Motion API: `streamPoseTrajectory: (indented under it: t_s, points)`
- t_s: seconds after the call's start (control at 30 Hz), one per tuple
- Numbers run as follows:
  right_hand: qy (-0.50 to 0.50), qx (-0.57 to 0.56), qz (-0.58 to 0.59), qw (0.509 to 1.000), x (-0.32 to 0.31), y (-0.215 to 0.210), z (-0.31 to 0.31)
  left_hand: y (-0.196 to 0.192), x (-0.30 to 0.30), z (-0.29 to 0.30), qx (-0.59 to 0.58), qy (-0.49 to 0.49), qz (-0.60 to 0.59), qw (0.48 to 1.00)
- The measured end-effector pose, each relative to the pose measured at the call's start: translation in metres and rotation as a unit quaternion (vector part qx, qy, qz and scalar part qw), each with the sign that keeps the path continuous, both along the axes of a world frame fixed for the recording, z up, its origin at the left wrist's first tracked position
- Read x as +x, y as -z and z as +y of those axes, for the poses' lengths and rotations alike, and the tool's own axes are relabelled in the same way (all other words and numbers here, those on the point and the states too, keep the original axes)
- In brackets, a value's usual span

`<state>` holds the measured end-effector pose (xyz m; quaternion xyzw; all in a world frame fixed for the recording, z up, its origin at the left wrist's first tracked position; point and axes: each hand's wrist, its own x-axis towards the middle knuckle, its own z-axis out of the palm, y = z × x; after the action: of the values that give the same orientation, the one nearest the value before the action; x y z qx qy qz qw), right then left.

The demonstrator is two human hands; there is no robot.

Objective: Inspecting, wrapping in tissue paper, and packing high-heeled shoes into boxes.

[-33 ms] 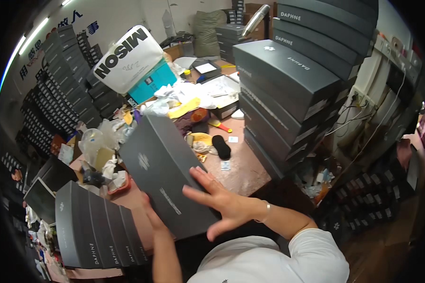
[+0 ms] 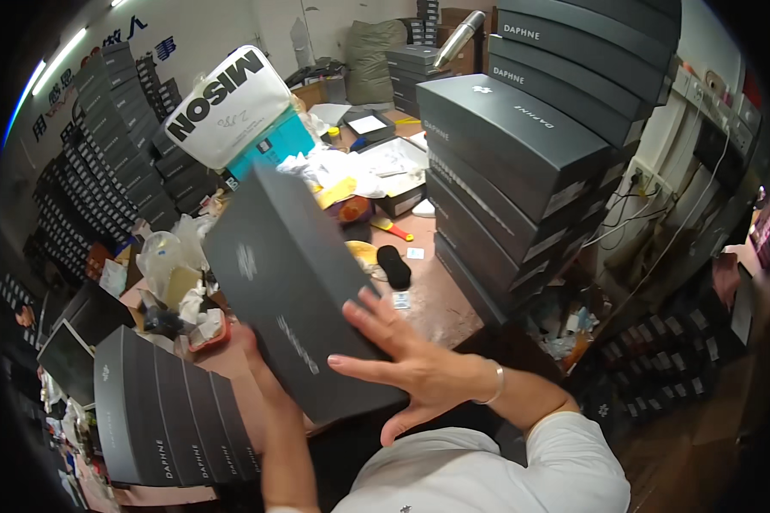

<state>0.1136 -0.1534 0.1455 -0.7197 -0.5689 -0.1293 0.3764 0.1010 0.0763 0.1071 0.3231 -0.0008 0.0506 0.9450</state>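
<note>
A dark grey shoebox (image 2: pixel 269 274) with pale lettering stands tilted in front of me, smeared by motion. My left hand (image 2: pixel 252 355) is against its lower left edge; most of its fingers are hidden by the box. My right hand (image 2: pixel 411 363) lies over the box's lower right side with its fingers spread, the fingertips at or just over the surface. I cannot tell how firmly they touch. A silver bracelet (image 2: pixel 498 382) circles the right wrist. Behind the shoebox, a black oval pad (image 2: pixel 393 268) and a small white packet (image 2: pixel 401 300) rest on the pink tabletop (image 2: pixel 449 303).
A tall stack of grey shoeboxes (image 2: pixel 522 137) rises at the right. More shoeboxes (image 2: pixel 133 410) stand in a row at the near left. Crumpled paper (image 2: pixel 385 167), clear plastic bags (image 2: pixel 162 256) and a white and turquoise carton (image 2: pixel 231 111) crowd the table's back and left.
The shoebox has shifted a little to the left and looks more blurred. My left hand has moved left along with it. The right hand stays spread, slightly lower at the thumb.
</note>
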Motion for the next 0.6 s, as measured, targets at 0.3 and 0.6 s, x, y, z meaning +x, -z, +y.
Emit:
streamPoseTrajectory:
  t_s: [0.3, 0.6]
  points:
    - [0.440, 0.274, -0.134, 0.844, 0.058, -0.227, -0.182, -0.161, 0.055, -0.115, 0.355, 0.229, -0.275, 0.864]
    - [0.208, 0.248, -0.081, 0.943, -0.023, -0.069, -0.119, -0.131, -0.160, 0.245, 0.884, -0.418, 0.197, 0.079]
